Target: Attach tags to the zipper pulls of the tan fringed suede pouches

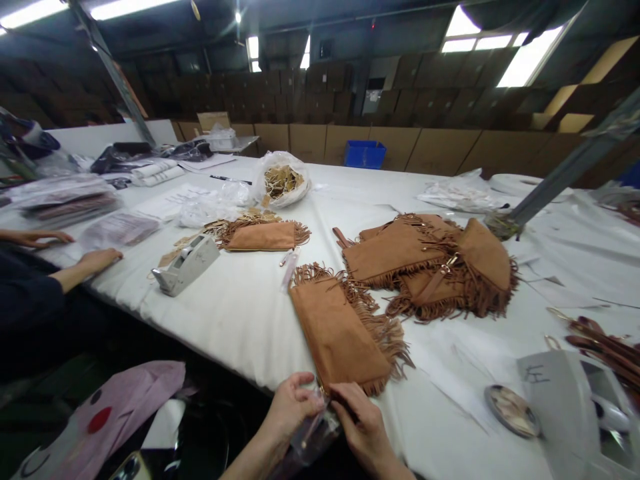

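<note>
A tan suede-like pouch [337, 327] with a fringe down its right side lies near the front edge of the table. At its near corner, by a small metal zipper end, both my hands meet. My left hand [293, 410] is closed, thumb and fingers pinching a clear plastic sleeve [315, 437] that hangs below the corner. My right hand [363, 423] is closed too, its bent fingertips against the corner of the pouch; what lies between them is hidden. Another fringed pouch [263, 235] lies farther back, and a pile of fringed pouches [400, 253] sits to the right.
A tape dispenser [187, 263] stands at left, another tape dispenser [565, 400] at near right beside a tape roll [513, 410]. A plastic bag of tags [283, 180] is behind. Brown straps [607, 347] lie far right. A co-worker's hands [93, 263] rest at the left edge.
</note>
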`<action>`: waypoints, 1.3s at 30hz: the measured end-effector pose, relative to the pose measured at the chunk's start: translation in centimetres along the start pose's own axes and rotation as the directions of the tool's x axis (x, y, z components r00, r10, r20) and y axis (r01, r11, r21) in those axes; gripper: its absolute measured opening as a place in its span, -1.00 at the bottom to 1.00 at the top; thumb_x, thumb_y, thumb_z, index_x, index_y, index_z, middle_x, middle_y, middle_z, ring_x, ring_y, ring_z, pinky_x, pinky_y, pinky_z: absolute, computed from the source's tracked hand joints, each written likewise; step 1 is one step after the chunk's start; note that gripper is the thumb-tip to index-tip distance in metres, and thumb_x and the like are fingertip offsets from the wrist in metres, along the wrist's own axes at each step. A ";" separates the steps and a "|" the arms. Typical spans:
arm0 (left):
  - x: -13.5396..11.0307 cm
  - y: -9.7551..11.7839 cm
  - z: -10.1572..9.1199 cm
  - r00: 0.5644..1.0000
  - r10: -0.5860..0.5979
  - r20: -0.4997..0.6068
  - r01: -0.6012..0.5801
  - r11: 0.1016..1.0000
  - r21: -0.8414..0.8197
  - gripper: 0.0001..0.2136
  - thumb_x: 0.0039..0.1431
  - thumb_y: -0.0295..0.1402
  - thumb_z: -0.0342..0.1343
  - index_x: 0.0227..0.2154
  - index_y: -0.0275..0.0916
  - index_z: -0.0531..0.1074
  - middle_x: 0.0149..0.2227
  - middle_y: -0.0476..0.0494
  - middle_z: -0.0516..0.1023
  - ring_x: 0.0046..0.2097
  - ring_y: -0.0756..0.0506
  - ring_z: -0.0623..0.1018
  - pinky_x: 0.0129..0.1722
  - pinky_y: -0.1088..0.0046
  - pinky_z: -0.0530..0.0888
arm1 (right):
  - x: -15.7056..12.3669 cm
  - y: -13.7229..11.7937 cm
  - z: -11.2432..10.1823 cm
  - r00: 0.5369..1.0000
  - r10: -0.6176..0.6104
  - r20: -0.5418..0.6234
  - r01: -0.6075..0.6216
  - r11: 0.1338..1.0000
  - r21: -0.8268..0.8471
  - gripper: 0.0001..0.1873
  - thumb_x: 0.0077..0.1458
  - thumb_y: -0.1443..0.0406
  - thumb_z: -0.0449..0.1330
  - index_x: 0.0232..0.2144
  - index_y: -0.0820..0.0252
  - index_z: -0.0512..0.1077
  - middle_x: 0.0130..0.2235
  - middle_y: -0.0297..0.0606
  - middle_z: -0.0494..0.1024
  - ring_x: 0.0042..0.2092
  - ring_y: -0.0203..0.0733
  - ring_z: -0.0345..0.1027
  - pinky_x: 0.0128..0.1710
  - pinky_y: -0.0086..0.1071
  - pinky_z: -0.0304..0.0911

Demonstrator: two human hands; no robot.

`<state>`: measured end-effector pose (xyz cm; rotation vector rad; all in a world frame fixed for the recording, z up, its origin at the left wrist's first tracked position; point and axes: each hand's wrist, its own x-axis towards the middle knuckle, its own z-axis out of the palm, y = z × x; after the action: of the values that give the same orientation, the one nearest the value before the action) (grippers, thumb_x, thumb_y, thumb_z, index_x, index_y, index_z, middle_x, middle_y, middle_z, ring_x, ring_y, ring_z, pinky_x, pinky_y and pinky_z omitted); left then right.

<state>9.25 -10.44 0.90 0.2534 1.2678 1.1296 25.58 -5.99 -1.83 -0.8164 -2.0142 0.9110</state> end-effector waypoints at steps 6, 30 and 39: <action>0.2 0.9 -0.8 0.986 0.129 -0.103 -0.120 0.988 0.094 -0.53 -0.30 -0.36 0.35 -0.26 -0.30 0.32 -0.58 0.06 0.50 -0.53 0.03 0.47 -0.44 0.52 0.36 | 0.1 -0.5 -0.1 0.999 -0.010 0.050 0.009 1.000 0.010 -0.74 0.18 0.35 0.08 -0.08 0.11 0.42 -0.21 -0.15 0.56 -0.20 -0.13 0.45 -0.20 -0.31 0.41; -0.1 1.4 -1.0 0.864 0.486 0.134 -0.465 0.666 0.583 -0.40 0.02 -0.56 -0.01 0.16 -0.06 0.10 -0.31 0.10 0.30 -0.59 0.16 0.37 -0.52 0.59 0.32 | 4.3 -3.9 0.1 0.860 0.350 0.372 -0.195 0.898 -0.395 -0.83 0.10 0.28 0.13 -0.27 0.06 0.51 -0.35 -0.25 0.50 -0.26 -0.14 0.39 -0.32 -0.41 0.16; -0.1 1.5 -1.5 0.920 0.384 0.072 -0.359 0.758 0.544 -0.42 0.02 -0.43 0.06 0.14 -0.19 0.07 -0.20 -0.03 0.30 -0.48 0.11 0.42 -0.45 0.56 0.35 | 6.6 -4.3 -0.7 0.760 0.495 0.421 -0.361 0.860 -0.361 -0.86 -0.02 0.29 0.13 -0.45 0.13 0.51 -0.46 -0.33 0.54 -0.42 -0.25 0.33 -0.48 -0.47 -0.01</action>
<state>7.18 -10.44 1.49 0.9588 1.6134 1.0763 21.88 -2.97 4.50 -1.3485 -2.4870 1.2359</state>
